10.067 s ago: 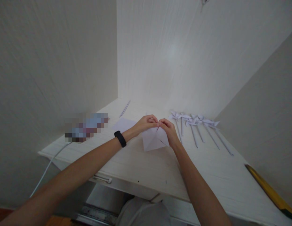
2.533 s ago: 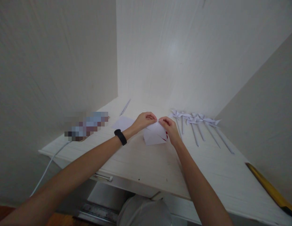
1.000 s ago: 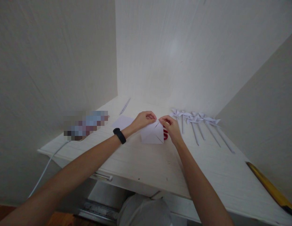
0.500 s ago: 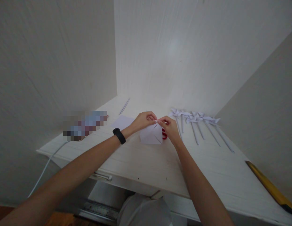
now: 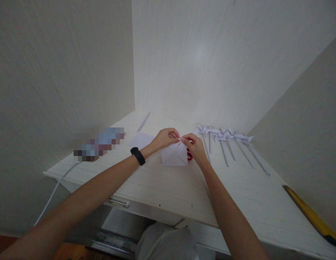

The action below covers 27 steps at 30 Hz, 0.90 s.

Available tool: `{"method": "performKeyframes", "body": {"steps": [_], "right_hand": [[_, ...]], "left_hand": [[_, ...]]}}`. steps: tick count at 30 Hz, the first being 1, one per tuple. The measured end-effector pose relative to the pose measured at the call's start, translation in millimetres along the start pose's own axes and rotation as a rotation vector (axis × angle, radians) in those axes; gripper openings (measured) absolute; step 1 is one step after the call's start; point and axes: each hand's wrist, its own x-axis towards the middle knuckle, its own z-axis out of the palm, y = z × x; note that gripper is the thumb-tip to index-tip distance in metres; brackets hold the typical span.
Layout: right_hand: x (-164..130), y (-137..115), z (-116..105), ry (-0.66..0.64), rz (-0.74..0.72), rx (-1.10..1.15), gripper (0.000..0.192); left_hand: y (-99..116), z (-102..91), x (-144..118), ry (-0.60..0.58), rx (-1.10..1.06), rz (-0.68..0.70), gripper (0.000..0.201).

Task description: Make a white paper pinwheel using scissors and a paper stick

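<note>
A white square of paper (image 5: 174, 155) lies at the middle of a white desk (image 5: 168, 187). The left hand (image 5: 165, 138) and right hand (image 5: 193, 146) both pinch its far corner, fingertips nearly meeting. Red scissor handles (image 5: 189, 154) peek from beneath the paper's right edge. Right of the paper lies a row of paper pinwheels (image 5: 224, 139).

Five paper pinwheels (image 5: 224, 139), two paper sheets (image 5: 174, 154).
</note>
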Motion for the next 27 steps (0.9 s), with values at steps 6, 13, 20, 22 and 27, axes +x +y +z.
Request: {"method": "performKeyframes", "body": {"steps": [6, 13, 20, 22, 27], "right_hand": [[0.1, 1.9, 0.5, -0.019, 0.016, 0.025, 0.022], [0.5, 4.3, -0.5, 0.008, 0.015, -0.009, 0.018], [1.0, 1.6, -1.6, 0.002, -0.027, -0.044, 0.017], [0.9, 0.7, -1.4, 0.005, -0.038, -0.053, 0.017], [0.1, -1.0, -0.3, 0.023, -0.069, -0.071, 0.016]], "left_hand": [[4.1, -0.3, -1.3, -0.02, -0.01, 0.005, 0.02], [1.1, 0.1, -1.4, -0.052, -0.031, 0.007, 0.019], [4.9, 0.2, -1.8, -0.028, 0.011, -0.013, 0.015], [3.4, 0.2, -1.6, -0.029, 0.012, -0.012, 0.015], [0.0, 0.0, -0.6, -0.033, -0.018, -0.019, 0.014]]}}
